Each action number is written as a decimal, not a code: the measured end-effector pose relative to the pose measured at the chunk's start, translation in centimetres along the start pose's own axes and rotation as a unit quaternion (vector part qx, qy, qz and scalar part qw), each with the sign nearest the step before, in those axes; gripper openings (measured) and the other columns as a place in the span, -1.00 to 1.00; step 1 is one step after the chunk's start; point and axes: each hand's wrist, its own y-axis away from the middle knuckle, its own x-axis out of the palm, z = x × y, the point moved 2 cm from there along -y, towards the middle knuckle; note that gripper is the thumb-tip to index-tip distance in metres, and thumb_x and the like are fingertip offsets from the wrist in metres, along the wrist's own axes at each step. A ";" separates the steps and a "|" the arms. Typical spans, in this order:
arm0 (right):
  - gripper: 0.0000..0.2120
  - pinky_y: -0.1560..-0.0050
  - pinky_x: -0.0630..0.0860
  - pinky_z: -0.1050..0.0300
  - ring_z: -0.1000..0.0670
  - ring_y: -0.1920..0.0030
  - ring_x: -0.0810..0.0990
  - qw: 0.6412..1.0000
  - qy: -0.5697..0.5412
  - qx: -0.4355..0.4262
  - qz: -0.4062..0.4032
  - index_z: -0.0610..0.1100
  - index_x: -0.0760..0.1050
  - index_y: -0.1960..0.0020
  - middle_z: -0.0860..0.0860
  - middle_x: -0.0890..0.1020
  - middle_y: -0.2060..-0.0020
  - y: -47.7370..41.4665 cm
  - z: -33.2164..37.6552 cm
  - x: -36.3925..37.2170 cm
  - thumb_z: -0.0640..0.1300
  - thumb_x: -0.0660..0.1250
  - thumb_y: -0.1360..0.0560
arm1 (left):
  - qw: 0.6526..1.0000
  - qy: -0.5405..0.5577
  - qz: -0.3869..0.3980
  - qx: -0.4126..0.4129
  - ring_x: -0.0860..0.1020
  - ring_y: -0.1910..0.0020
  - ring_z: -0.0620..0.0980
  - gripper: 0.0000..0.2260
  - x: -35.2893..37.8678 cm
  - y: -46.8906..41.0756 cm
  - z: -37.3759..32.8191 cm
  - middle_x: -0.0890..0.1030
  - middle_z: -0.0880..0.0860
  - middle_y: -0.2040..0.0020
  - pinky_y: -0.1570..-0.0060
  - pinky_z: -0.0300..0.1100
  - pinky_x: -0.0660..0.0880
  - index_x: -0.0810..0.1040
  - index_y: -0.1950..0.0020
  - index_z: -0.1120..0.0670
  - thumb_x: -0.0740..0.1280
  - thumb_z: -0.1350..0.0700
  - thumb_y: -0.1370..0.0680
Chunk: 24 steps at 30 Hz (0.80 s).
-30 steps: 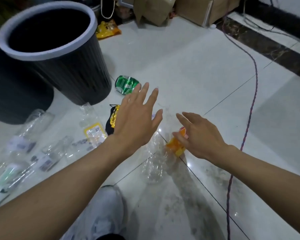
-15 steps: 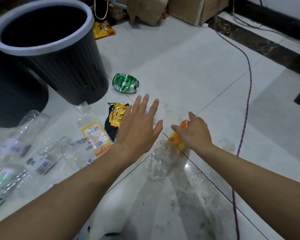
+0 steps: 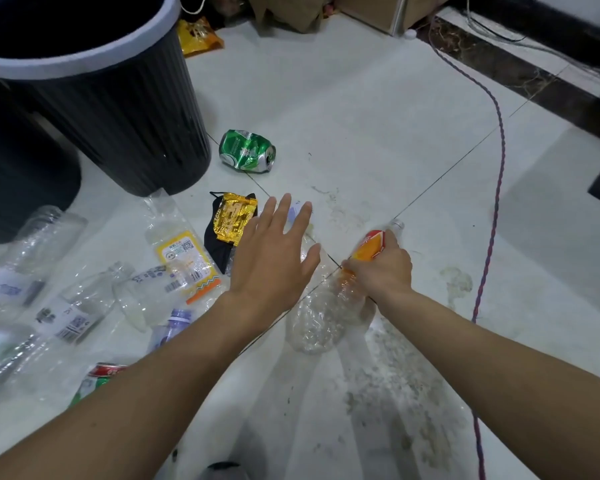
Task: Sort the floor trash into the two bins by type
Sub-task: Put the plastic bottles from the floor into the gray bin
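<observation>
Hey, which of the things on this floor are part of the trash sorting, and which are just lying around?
Job: ribbed bin, dark bin, orange-label bottle gripped by right hand, green can, gold wrapper, clear bottles, yellow snack bag.
Lying about: purple cable, cardboard box.

A purple braided cable snakes down the right side of the white tiled floor, a dark marble strip borders the floor's far right, and cardboard boxes stand at the far end.
</observation>
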 end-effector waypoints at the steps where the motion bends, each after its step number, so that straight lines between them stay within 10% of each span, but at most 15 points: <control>1: -0.22 -0.18 0.49 -0.05 -0.17 -0.22 0.46 1.000 -0.014 -0.002 -0.005 0.04 0.27 -0.43 -0.12 0.44 -0.27 0.1 -0.1 -0.1 -0.02 0.51 -0.29 | 1.000 0.000 0.001 -0.002 0.00 -0.56 0.09 -0.45 0.2 0.1 -0.1 0.07 0.10 -0.58 -0.47 -0.01 0.07 0.06 -0.58 -0.02 0.08 -0.15 -0.63; 24: -0.33 -0.19 0.53 0.05 0.02 -0.09 0.57 0.986 -0.117 -0.117 -0.020 0.06 0.27 -0.50 0.13 0.50 -0.01 2.2 0.3 -3.9 -0.10 0.45 -0.46 | 0.961 0.157 0.132 -0.184 0.18 -0.34 0.11 -0.20 7.6 2.6 -0.4 0.24 0.14 -0.33 -0.24 -0.07 0.33 0.09 -0.54 -0.18 0.43 -0.24 -0.41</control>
